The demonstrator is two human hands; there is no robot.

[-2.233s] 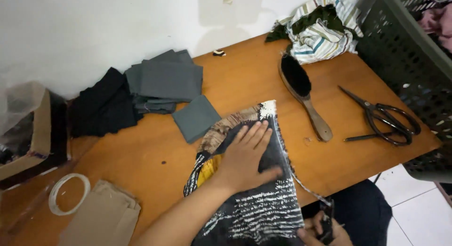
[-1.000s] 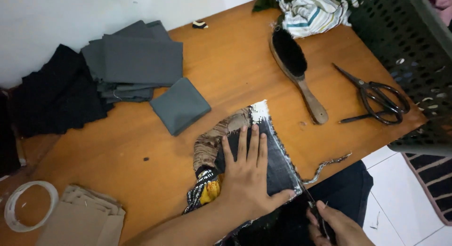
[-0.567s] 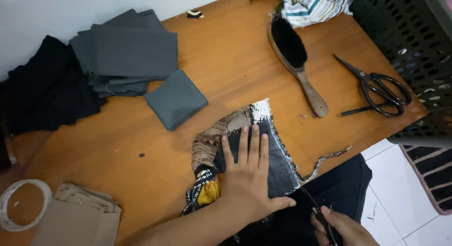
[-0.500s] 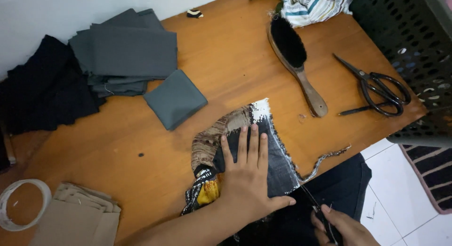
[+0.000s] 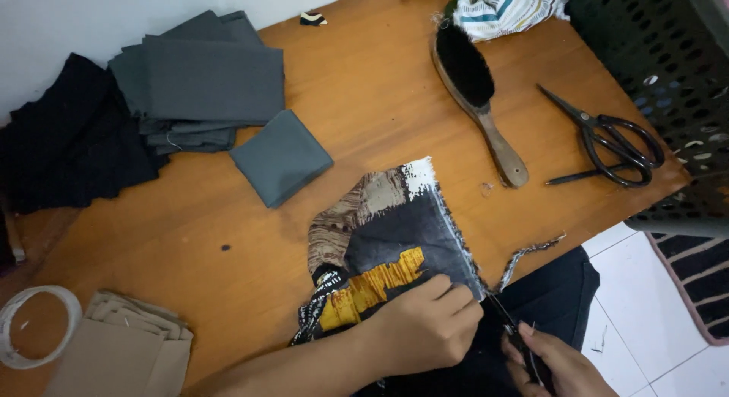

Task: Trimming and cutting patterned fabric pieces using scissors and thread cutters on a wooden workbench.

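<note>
A patterned piece of fabric (image 5: 380, 230) in brown, grey, yellow and white lies at the near edge of the wooden table (image 5: 364, 108). My left hand (image 5: 425, 328) is curled over its near corner, gripping the cloth. My right hand (image 5: 550, 363) is below the table edge, closed around a small pair of scissors (image 5: 512, 336) whose blades meet the frayed right edge of the fabric. A thin cut strip (image 5: 528, 256) hangs off that edge.
A wooden brush (image 5: 478, 93) and large black scissors (image 5: 607, 142) lie at the right. Folded grey cloths (image 5: 205, 85), a grey square (image 5: 281, 158), black fabric (image 5: 64, 146), tan pieces (image 5: 121, 351), a tape roll (image 5: 34, 325), a dark perforated basket (image 5: 668, 70).
My left hand was flat with fingers spread on the fabric; now it is curled and pulled back to the near corner, uncovering the yellow patch. The scissors stay at the fabric's edge.
</note>
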